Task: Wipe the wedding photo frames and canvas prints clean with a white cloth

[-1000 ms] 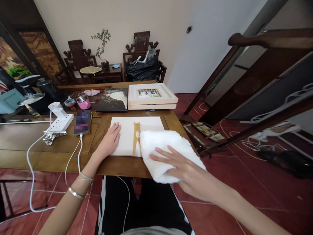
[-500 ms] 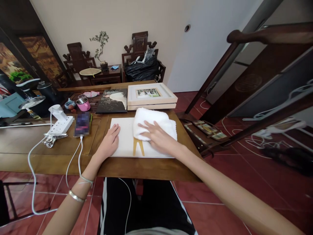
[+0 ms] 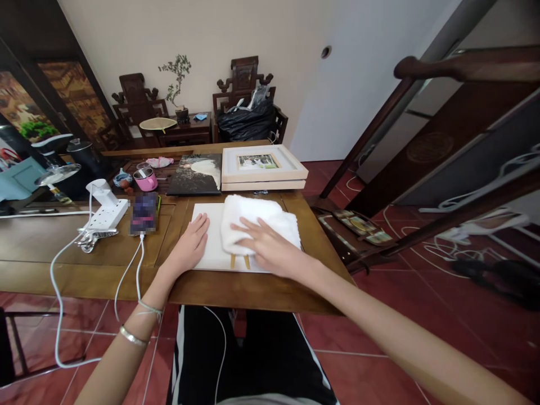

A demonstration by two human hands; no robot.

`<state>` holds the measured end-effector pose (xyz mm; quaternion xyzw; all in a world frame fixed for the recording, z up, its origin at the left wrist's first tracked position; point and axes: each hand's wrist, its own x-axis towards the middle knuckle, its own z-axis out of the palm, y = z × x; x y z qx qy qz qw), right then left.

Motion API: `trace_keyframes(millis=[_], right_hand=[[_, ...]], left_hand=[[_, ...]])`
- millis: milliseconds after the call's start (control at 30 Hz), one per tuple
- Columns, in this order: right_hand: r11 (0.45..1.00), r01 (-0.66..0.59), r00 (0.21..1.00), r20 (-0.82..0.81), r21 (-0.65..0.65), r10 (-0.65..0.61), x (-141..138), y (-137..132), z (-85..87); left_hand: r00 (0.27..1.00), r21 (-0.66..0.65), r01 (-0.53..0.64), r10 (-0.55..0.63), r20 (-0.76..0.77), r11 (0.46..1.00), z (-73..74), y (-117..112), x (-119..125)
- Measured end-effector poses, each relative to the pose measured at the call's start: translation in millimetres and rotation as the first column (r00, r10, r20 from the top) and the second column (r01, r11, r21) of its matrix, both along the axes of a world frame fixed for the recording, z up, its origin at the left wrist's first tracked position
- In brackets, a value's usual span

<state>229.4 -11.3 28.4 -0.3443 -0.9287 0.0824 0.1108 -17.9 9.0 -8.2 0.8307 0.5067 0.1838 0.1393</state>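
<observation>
A white panel [image 3: 211,247] with a gold stand piece [image 3: 239,261] lies flat on the wooden table [image 3: 84,259] in front of me. My left hand [image 3: 189,243] rests flat on the panel's left edge, fingers stretched out. My right hand [image 3: 270,247] presses palm-down on a folded white towel [image 3: 253,216], fingers spread. The towel covers most of the panel and the upper part of the gold piece.
Behind the panel lie a dark picture [image 3: 196,173] and stacked white frames [image 3: 261,167]. To the left sit a phone [image 3: 143,212] on a cable, a white power strip [image 3: 103,215] and a pink cup [image 3: 145,178]. Carved chairs [image 3: 244,93] stand by the wall; a dark wooden rack [image 3: 442,140] leans at right.
My right hand carried the towel from the table's near right edge up onto the panel, then slid it slightly left and toward me. The left hand stayed put.
</observation>
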Motion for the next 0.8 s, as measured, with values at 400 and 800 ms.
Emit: trace_keyframes(millis=[400,800], right_hand=[[0.999,0.005,0.994,0.106,0.039,-0.010,-19.1,-14.5,0.3],[0.998,-0.035,0.997,0.062,-0.055,0.038,-17.1,-27.0,10.5]], left_hand=[[0.999,0.017,-0.042,0.042,0.023,0.999,-3.9,0.8,3.1],[0.999,0.007,-0.031,0.031,-0.021,1.000,-3.0,-0.6,2.8]])
